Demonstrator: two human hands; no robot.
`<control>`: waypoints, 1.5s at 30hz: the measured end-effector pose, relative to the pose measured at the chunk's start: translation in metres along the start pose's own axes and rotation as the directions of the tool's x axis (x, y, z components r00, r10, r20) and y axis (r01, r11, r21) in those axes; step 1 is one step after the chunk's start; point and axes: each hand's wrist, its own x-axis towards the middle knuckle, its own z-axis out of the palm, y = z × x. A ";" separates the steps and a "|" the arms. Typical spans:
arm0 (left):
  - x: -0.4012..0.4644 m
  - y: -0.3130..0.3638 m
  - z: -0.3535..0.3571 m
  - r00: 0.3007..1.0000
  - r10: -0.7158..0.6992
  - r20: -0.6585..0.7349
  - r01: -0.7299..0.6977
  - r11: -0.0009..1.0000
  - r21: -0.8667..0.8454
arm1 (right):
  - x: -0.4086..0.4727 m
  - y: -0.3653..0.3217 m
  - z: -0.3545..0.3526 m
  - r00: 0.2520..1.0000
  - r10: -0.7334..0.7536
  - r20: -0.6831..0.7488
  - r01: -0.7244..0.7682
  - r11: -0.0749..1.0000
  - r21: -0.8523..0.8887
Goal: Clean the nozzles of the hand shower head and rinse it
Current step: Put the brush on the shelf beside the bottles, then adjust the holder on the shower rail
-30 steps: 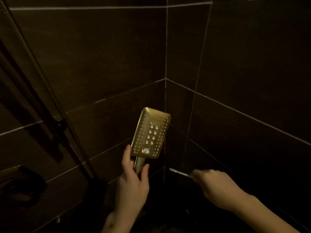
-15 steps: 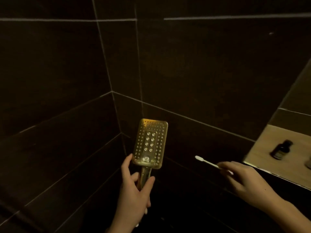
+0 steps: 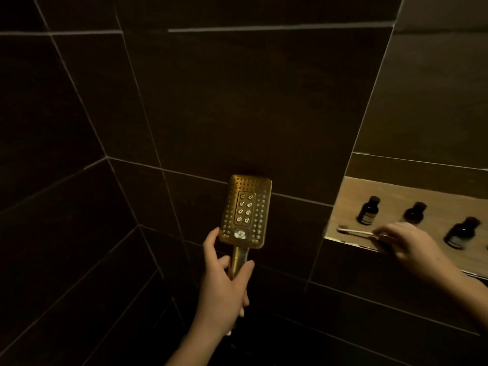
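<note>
Pretty dim in here, so lots of detail is lost. Dark tile wall fills most of the view, pale grout lines running across it, and the lower part just fades into black. On the right there's a niche cut into the wall, its shelf lighter and woody-looking; the frame edge cuts it off, so I can't see how far it runs.

The shower head is about center, held upright in front of the wall with the nozzle face toward the camera. It's rectangular, gold-looking, with small nozzles round the edge and a middle panel of bigger ones. Its handle is mostly hidden in the left hand, which is wrapped round it with the index finger up along the head's left edge. Can't make out any hose.

The right hand is over at the niche, pinching a toothbrush by the handle, bristle end pointing left over the shelf edge. Whether it's touching the shelf, no idea. The forearm runs out of frame.

Three small dark bottles stand on the shelf behind it, labels unreadable.
</note>
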 end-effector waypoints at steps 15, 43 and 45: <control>-0.004 0.005 -0.015 0.999 -0.011 -0.051 0.014 0.998 0.067 | 0.011 -0.012 -0.004 0.986 0.049 -0.160 -0.066 0.993 -0.102; -0.219 0.228 -0.355 0.187 0.529 -0.828 -0.001 0.843 0.538 | 0.023 -0.797 -0.193 0.247 -0.856 -0.455 0.780 -0.104 0.617; -0.225 0.232 -0.356 0.147 0.503 -0.852 0.022 0.859 0.511 | 0.025 -0.810 -0.197 0.214 -0.889 -0.405 0.766 -0.104 0.634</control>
